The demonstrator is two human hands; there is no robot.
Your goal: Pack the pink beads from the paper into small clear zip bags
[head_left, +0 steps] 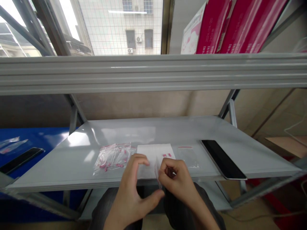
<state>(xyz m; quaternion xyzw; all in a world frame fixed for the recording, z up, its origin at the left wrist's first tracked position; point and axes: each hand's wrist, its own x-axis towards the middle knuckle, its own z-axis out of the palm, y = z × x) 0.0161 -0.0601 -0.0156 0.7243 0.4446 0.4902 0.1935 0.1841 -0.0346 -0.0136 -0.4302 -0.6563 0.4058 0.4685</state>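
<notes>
My right hand [177,179] is closed in a pinch on the edge of a small clear plastic bag [157,171], which hangs upright at the front edge of the shelf. Facing it from the left, my left hand [131,191] is open, its thumb and fingers wide apart around the bag's near side. Under and behind both hands lies a sheet of white paper [147,150]. A few tiny pink pieces [167,155] rest on the paper's right part. What the bag holds, if anything, I cannot make out.
Clear zip bags [112,156] with small pink pieces lie left of the paper. Another clear zip bag [189,157] lies flat on the right, beside a dark-screened tablet [222,158]. A grey shelf beam [153,73] crosses above, with red binders [240,28] standing on it.
</notes>
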